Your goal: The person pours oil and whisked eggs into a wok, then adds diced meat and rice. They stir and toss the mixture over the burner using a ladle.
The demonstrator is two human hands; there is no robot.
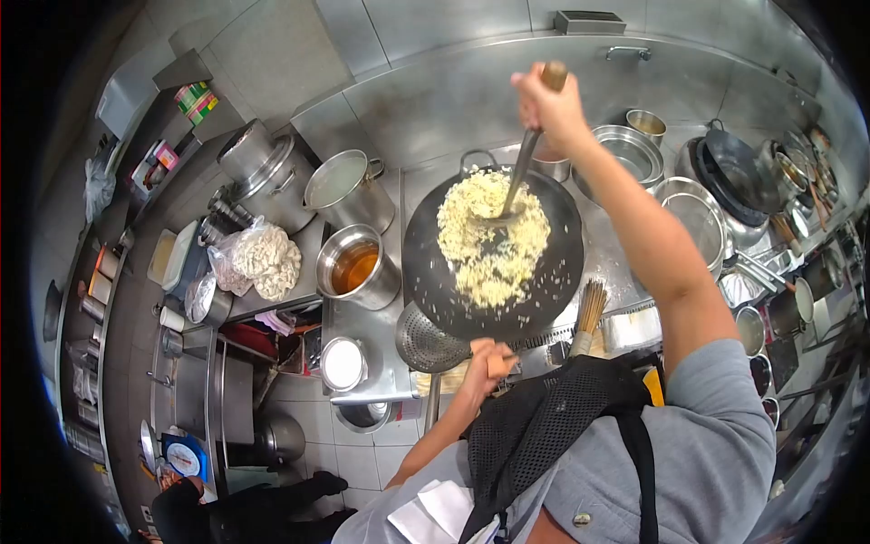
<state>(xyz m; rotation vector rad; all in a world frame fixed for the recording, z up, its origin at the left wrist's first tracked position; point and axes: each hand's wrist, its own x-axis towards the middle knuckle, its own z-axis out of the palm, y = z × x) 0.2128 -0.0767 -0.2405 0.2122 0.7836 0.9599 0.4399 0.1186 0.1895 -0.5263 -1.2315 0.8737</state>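
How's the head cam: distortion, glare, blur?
Head view: heavy fisheye, black vignette around the edge, counters bowed. Even light, mild glare on the grey steel backsplash. The round black wok of yellow fried rice is sharp; so are the right hand gripping the wooden-handled metal ladle and the left hand holding the wok.

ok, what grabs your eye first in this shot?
The big black wok at centre, with a ring of yellow rice in it. The right hand above it grips a ladle that dips into the rice, and the left hand is closed at the wok's near rim. Just left of the wok stands a steel pot of amber liquid.
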